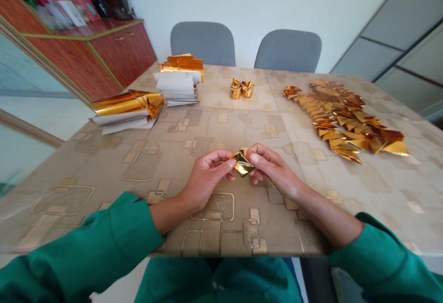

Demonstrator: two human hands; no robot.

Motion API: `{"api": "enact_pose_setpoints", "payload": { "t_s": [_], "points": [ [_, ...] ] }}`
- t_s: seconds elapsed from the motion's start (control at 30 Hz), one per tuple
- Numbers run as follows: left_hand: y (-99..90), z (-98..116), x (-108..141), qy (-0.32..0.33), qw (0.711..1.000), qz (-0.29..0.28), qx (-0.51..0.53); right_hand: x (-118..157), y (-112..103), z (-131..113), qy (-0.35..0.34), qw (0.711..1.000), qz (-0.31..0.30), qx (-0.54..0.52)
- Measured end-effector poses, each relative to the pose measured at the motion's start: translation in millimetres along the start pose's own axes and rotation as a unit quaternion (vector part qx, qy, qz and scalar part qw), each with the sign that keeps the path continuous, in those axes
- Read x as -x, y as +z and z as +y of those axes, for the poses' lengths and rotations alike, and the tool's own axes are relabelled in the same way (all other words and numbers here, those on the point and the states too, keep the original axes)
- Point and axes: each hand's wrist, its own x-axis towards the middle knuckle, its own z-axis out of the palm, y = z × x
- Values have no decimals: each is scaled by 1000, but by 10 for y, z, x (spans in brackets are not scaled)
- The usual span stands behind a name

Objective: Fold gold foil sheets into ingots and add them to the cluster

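Between my two hands, just above the patterned tablecloth, is a small folded piece of gold foil paper point(243, 166), diamond-shaped and shiny. My left hand point(207, 176) pinches its left corner between thumb and fingers. On the other side, my right hand point(273, 167) grips the right corner the same way, thumb on top. The fingertips partly cover the folded edges. Farther back stand finished-looking gold foil folds point(241, 89), rounded and crinkled, side by side.
Curved rows of pointed gold foil pieces point(335, 114) lie on the right. At the left are a stack of gold and white paper sheets point(178, 86) and a curled foil bundle point(128, 109). Two grey chairs point(203, 42) stand behind the table point(173, 155); a wooden cabinet point(121, 54) is far left.
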Motion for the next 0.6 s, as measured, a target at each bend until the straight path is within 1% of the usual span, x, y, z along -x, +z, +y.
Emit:
{"api": "enact_pose_setpoints", "payload": {
  "t_s": [0.07,0.13,0.27,0.37,0.4,0.47,0.53,0.6],
  "points": [
    [-5,6,-7,13,1000,19,-7,1,-30,-11,6,999,-6,32],
    [-3,15,-7,17,999,24,-15,-8,-32,16,-5,998,2,68],
    [13,27,7,8,1000,13,-19,-31,11,106,-43,991,58,114],
    [23,23,11,-9,1000,11,0,-34,24,115,-66,985,89,132],
    [24,22,9,-15,1000,12,8,-32,23,105,-69,985,87,132],
    [23,23,1,-24,999,19,26,-26,18,82,-58,990,62,112],
    [20,32,-9,-28,998,35,45,-23,15,65,-38,996,31,79],
    [15,45,-18,-32,996,53,59,-25,18,63,-30,998,19,57]
  ]
}}
